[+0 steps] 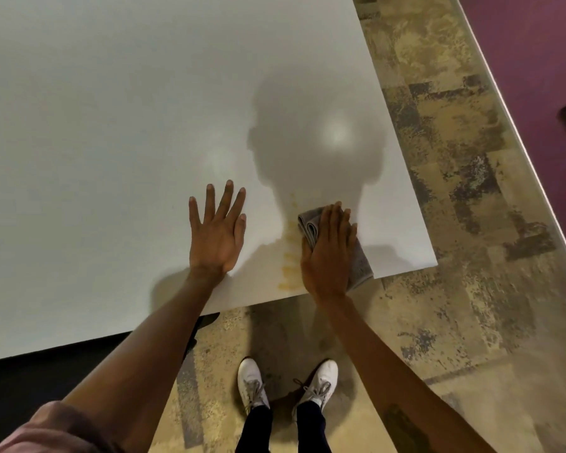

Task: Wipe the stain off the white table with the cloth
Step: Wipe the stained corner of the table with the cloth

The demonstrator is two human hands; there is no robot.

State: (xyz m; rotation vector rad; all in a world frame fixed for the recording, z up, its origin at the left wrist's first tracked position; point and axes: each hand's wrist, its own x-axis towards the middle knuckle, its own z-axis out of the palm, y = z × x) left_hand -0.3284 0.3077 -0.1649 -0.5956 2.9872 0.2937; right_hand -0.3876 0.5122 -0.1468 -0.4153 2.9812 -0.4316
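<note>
A yellowish-brown stain [289,256] runs in a streak on the white table [111,125], from near its front edge up toward the far side. A folded grey cloth [360,263] lies just right of the stain near the table's front right corner. My right hand [327,253] presses flat on the cloth, fingers together, covering most of it. My left hand [219,230] rests flat on the bare table left of the stain, fingers spread, holding nothing.
The table's front edge [242,307] and right edge [402,152] are close to the hands. Patterned tan carpet [455,223] lies beyond, with a purple wall [536,60] at right. My white shoes [252,384] stand below the edge.
</note>
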